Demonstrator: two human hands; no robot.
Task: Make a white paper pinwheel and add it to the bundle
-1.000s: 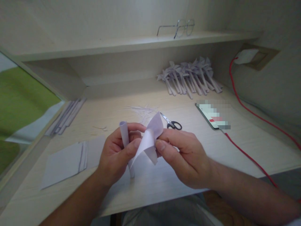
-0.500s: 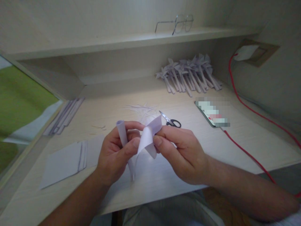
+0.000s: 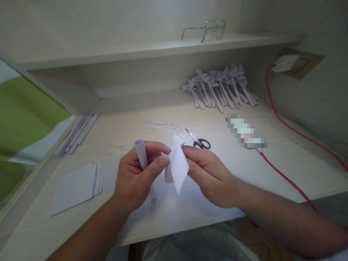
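Observation:
My left hand (image 3: 133, 181) is closed around a rolled white paper tube (image 3: 140, 153), which stands slightly tilted between thumb and fingers. The thumb and index finger of the same hand also pinch a folded white paper pinwheel head (image 3: 179, 167) at its left side. From the right, my right hand (image 3: 213, 175) grips that pinwheel head; its fingertips are partly hidden behind the paper blades. Just beyond the hands lie black-handled scissors (image 3: 199, 140) with their blades pointing away to the left. Thin paper strips (image 3: 165, 127) are scattered near them.
Finished paper pinwheels (image 3: 217, 87) are heaped at the back right. Paper tubes (image 3: 77, 134) lie at the left edge, with stacked paper sheets (image 3: 74, 186) nearer. A phone (image 3: 246, 132) trails a red cable (image 3: 285, 181). Eyeglasses (image 3: 210, 30) rest on the shelf (image 3: 122, 56).
The pinwheel head has turned between my hands, so a broad pointed blade now faces me and hangs down. My left hand still holds the tube. The whole view has shifted slightly.

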